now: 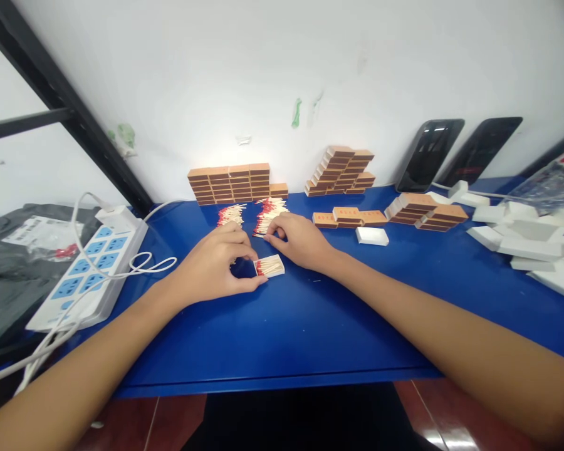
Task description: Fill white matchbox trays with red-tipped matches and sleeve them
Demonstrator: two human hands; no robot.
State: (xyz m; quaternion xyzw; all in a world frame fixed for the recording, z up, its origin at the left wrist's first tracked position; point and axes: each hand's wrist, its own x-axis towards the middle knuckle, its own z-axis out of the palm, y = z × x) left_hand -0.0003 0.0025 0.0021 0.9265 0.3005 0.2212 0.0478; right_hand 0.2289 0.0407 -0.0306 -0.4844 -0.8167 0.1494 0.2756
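A small white matchbox tray (276, 272), partly filled with red-tipped matches (269, 265), rests on the blue table. My left hand (216, 262) grips its left end between thumb and fingers. Behind it, my right hand (303, 241) has its fingers curled together at the near right side of a pile of loose matches (269, 213); whatever its fingertips pinch is hidden. A second heap of matches (231, 214) lies further left, beyond my left hand.
Matchboxes stand stacked in a row (229, 185) and a stepped pile (341, 170) by the wall; more boxes (425, 210) sit to the right. White empty trays (531, 235) are heaped far right, one tray (372, 236) alone. Two phones (430, 153) lean back. A power strip (94, 269) with cables lies left.
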